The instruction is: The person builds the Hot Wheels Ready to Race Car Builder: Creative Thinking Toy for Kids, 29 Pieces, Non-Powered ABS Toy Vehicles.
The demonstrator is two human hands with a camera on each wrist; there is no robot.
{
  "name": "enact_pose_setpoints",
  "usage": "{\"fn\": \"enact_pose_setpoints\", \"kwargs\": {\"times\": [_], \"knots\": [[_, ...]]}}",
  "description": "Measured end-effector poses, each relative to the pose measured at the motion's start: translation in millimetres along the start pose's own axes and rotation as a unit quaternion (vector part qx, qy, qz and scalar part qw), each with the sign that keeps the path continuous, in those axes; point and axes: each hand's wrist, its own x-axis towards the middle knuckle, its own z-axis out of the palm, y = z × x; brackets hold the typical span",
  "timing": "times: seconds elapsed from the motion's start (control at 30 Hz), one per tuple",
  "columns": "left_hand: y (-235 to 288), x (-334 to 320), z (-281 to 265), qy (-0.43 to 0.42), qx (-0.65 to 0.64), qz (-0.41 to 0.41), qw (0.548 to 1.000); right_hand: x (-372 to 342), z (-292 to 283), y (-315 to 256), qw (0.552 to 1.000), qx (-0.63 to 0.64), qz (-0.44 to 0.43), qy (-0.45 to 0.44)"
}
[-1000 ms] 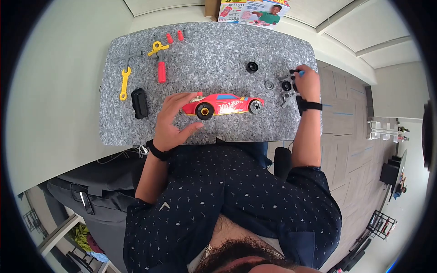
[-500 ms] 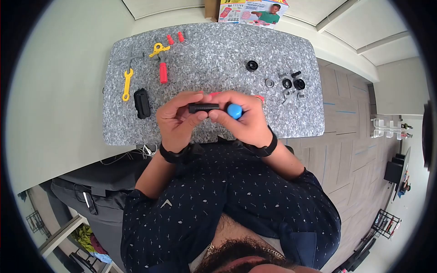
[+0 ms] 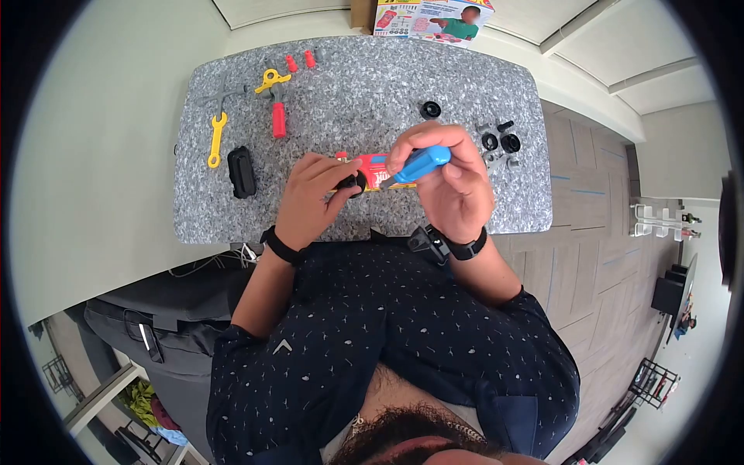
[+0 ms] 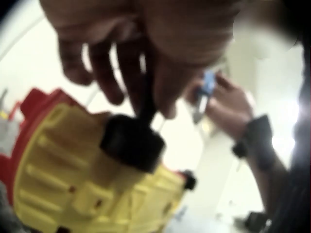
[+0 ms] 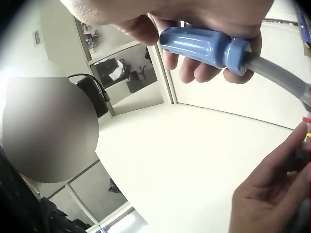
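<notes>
While the surface (image 3: 372,93) carries a red toy car (image 3: 374,169) right by the fingers of the left hand (image 3: 310,194), the right hand (image 3: 459,186)'s gripping a blue-handled screwdriver (image 3: 422,164); a black wheel (image 4: 131,143)'s right at the left fingers, pinching some black stem (image 4: 147,106).

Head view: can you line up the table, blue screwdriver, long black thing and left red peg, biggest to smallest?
Table
Blue screwdriver, held nearer the camera, and long black thing: too alike to rank
Left red peg

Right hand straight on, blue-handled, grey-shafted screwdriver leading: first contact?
Likely the red plastic toy car, which the screwdriver overlaps in the head view; depth is unclear, so possibly the round black wheel at the left hand.
</notes>
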Motion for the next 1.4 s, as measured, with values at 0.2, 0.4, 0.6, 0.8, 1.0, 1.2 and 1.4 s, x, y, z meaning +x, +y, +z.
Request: {"fn": "enact_pose_setpoints", "kwargs": {"times": [0.2,0.4,0.6,0.8,1.0,1.2,1.4], "knots": [[7,-1,-3,0.014,-0.016,-0.027,0.999,10,17,21,0.999,0.012,0.016,-0.025],[-1,-3,-2,0.024,-0.016,-0.016,0.999,14,17,44,0.995,-0.045,0.065,-0.065],[7,-4,2,0.086,-0.135,-0.064,0.985,21,27,21,0.956,-0.259,0.034,-0.131],[-3,-6,-4,0.036,-0.153,-0.077,0.985,22,15,13,0.962,-0.232,0.046,-0.137],[-3,-7,6,0.046,-0.221,-0.097,0.969,26,20,12,0.913,-0.399,-0.039,-0.073],[-12,-10,7,0.024,-0.245,-0.074,0.966,24,18,16,0.932,-0.352,-0.016,-0.080],[-14,-14,8,0.030,-0.252,-0.106,0.961,27,20,19,0.930,-0.355,-0.067,-0.067]]}}
